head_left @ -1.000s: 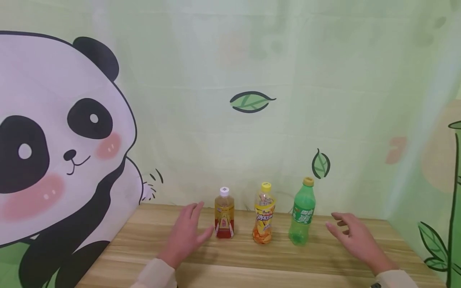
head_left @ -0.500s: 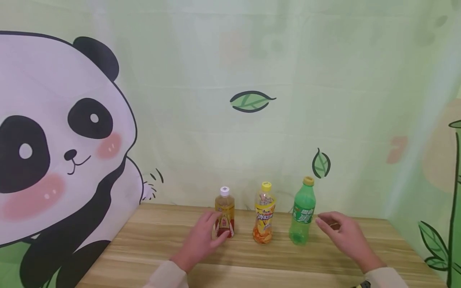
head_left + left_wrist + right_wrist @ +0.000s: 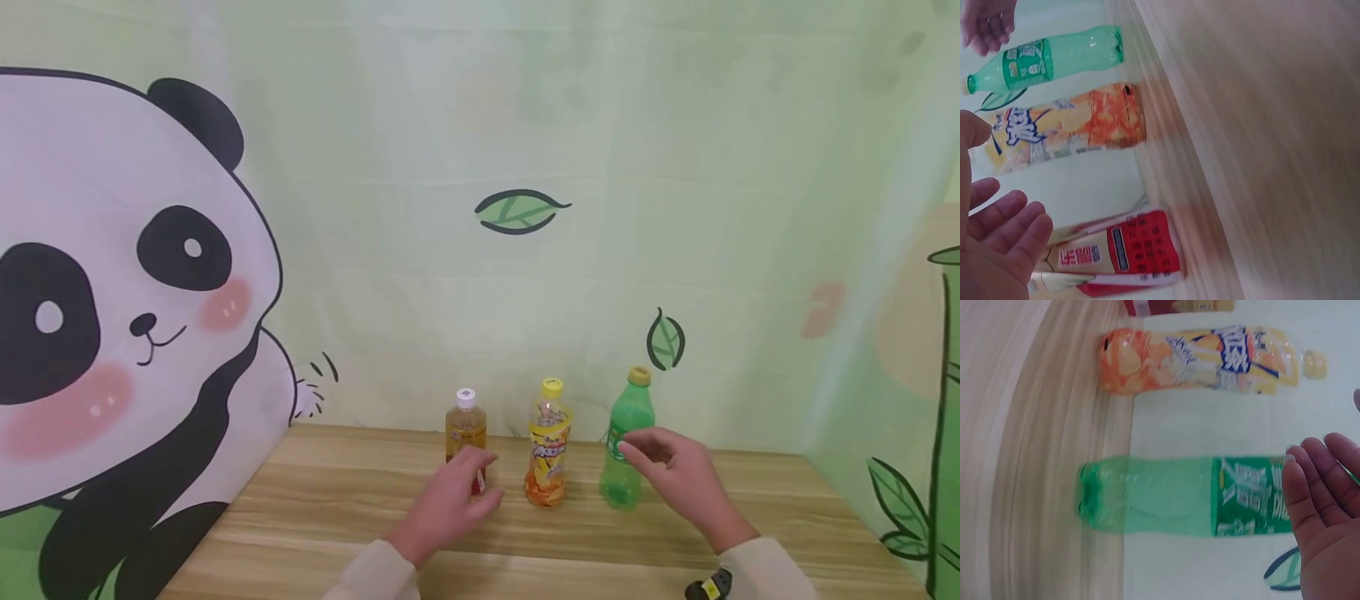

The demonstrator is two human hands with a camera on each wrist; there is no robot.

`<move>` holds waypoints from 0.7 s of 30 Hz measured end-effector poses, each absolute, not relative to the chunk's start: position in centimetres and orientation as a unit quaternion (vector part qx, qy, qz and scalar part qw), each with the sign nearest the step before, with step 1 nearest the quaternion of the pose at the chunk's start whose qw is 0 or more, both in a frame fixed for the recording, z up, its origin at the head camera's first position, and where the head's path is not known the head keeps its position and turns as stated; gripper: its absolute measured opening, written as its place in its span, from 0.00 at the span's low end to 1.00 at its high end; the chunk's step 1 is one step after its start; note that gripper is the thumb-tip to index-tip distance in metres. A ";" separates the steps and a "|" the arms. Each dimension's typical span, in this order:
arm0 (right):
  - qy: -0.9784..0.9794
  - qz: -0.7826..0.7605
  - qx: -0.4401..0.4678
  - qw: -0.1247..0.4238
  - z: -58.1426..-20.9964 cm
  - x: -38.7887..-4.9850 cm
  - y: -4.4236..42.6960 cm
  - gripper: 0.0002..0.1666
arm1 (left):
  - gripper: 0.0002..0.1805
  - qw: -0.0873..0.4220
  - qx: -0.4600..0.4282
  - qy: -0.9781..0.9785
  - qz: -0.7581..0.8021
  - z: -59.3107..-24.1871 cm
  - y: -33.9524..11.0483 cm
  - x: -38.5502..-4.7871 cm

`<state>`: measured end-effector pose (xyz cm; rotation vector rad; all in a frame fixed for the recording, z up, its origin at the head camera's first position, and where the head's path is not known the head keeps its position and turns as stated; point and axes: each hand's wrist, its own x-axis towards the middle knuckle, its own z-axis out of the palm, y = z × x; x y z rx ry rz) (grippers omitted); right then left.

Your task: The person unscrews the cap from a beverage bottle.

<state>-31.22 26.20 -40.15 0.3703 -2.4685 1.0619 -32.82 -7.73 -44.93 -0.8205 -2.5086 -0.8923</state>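
- As the left hand [image 3: 448,504] moves inward, the amber bottle [image 3: 467,424] stands behind its parted fingers.
- Right hand [image 3: 687,485]: green bottle [image 3: 632,409] behind unclosed fingers, seemingly graspable.

Red bottle [image 3: 1141,253]: marked 东鹏. Orange bottle [image 3: 1088,120]: 冰 legible, remainder unclear. Green bottle [image 3: 1166,495]: white characters, too blurred to read.
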 end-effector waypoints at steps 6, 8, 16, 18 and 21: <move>-0.875 0.416 0.147 0.202 -39.6 -31.7 24.3 0.18 | 0.26 0.157 -0.294 -0.890 -0.311 -45.3 -6.5 -32.8; -0.872 0.420 0.148 0.205 -39.3 -31.9 23.7 0.18 | 0.27 0.148 -0.290 -0.890 -0.319 -45.4 -6.1 -32.9; -0.853 0.448 0.150 0.220 -38.8 -32.8 21.5 0.20 | 0.28 0.131 -0.255 -0.895 -0.341 -45.3 -4.2 -33.3; -0.851 0.454 0.148 0.218 -38.9 -33.1 20.9 0.19 | 0.29 0.118 -0.240 -0.898 -0.350 -45.3 -3.8 -33.4; -0.850 0.457 0.147 0.217 -38.9 -33.5 20.1 0.19 | 0.31 0.104 -0.225 -0.901 -0.357 -45.4 -3.2 -33.7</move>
